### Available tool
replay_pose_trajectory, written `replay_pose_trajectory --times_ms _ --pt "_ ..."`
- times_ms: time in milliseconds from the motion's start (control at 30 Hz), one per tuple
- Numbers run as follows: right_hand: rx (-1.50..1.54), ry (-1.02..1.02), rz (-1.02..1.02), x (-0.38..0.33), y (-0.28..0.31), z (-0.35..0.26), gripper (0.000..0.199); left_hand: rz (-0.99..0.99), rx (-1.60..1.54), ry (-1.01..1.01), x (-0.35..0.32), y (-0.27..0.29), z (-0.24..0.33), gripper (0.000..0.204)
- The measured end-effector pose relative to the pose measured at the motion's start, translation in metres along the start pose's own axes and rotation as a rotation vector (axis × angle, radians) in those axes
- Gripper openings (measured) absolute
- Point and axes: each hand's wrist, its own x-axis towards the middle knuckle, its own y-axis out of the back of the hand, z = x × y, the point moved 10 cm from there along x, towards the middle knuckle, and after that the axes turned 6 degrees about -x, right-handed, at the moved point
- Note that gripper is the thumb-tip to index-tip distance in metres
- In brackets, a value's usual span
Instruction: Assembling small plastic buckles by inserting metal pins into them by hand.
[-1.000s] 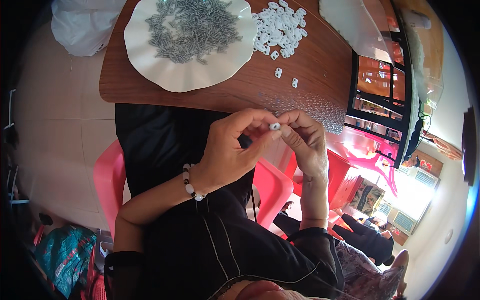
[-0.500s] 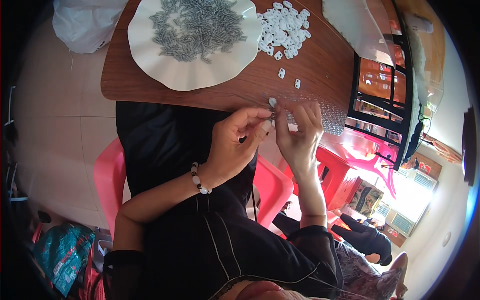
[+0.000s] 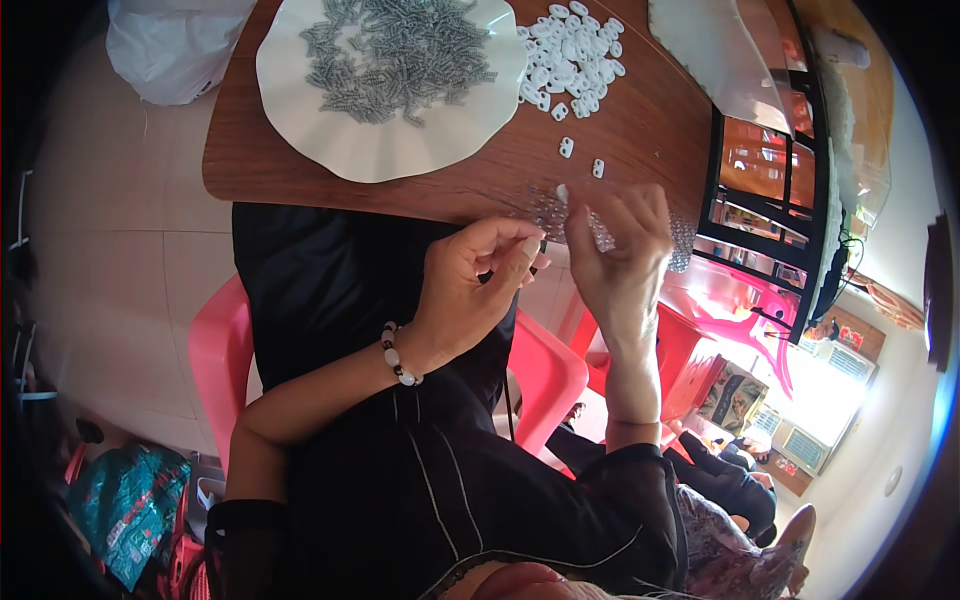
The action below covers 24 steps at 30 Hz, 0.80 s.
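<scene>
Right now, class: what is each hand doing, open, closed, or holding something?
Left hand: fingers pinched together; what they hold cannot be told.
Right hand: pinching a small white piece at the table edge.

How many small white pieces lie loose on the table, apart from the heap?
3: one white piece just below the heap, two nearer the right hand. Others may be hidden.

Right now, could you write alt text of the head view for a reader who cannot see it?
A seated person's left hand and right hand meet at a wooden table's edge, the right pinching a small white piece. Beyond lie a white plate of grey springs and a white clip pile.
</scene>
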Motion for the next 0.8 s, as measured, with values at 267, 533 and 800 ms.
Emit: replay_pose_trajectory --times_ms 267,533,800 --pt "0.346 -0.254 -0.102 -0.007 -0.018 0.034 0.011 0.012 0.032 0.025 0.000 0.003 0.003 0.018" --pt "0.949 -0.653 -0.172 -0.034 -0.037 0.050 0.012 0.049 -0.026 -0.026 0.001 0.003 0.016 0.016" --pt "0.888 -0.590 -0.083 -0.038 -0.026 0.039 0.012 -0.015 0.062 -0.022 0.002 -0.001 0.019 0.017"
